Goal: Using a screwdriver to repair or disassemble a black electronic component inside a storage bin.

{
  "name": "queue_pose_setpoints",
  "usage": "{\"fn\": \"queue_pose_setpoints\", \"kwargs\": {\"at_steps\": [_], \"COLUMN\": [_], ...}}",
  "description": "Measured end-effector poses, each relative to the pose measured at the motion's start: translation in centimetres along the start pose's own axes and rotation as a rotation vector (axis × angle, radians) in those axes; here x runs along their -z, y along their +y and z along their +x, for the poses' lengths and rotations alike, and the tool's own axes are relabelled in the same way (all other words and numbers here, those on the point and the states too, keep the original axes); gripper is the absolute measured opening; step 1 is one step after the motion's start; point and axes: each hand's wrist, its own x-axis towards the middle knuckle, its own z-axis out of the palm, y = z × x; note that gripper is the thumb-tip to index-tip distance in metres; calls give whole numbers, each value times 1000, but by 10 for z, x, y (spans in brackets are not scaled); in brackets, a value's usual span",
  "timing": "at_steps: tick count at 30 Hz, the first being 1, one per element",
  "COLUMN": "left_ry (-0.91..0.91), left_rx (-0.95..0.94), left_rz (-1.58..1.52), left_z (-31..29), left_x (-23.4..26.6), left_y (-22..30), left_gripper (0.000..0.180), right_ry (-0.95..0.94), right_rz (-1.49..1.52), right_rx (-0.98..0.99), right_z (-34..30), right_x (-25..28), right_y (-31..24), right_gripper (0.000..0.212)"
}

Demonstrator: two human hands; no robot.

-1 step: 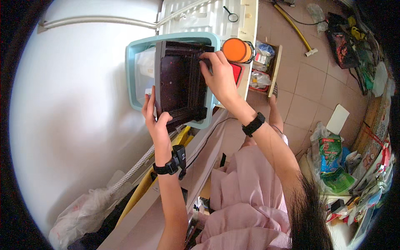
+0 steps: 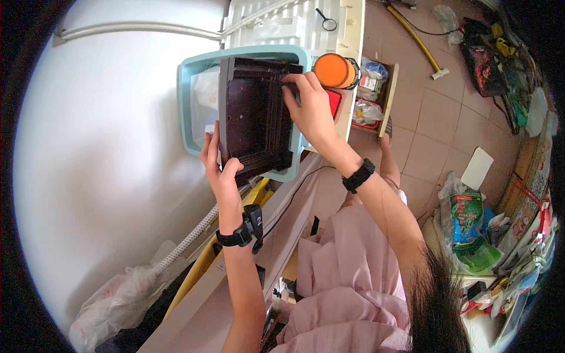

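A dark, shallow rectangular plastic tray with ridged inner sides is tilted over a light blue plastic bin. My left hand grips the tray's near left corner, thumb over the rim and fingers along its outer side. At the far right part of the tray, my right hand has thumb and fingertips closed on the ridged edge. Whether a small piece sits between those fingertips is hidden. Pale translucent items show inside the bin, left of the tray. Black straps circle both wrists.
An orange-lidded jar and a red item stand right of the bin. Beyond lies a magnifying glass on a white ridged surface. An open drawer holds bagged things. A yellow-handled hammer and bags lie on the tiled floor.
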Motion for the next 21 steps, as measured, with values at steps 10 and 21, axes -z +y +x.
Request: {"fn": "queue_pose_setpoints", "kwargs": {"at_steps": [10, 21], "left_ry": [-6, -11], "left_rx": [22, 6], "left_rz": [-23, -12], "left_z": [3, 1], "left_x": [-1, 0], "left_y": [-3, -5], "left_gripper": [79, 77], "right_ry": [-1, -6], "right_rz": [15, -154], "right_rx": [-53, 99], "right_z": [-2, 10], "right_x": [0, -2], "right_y": [-1, -10], "right_gripper": [19, 16]}}
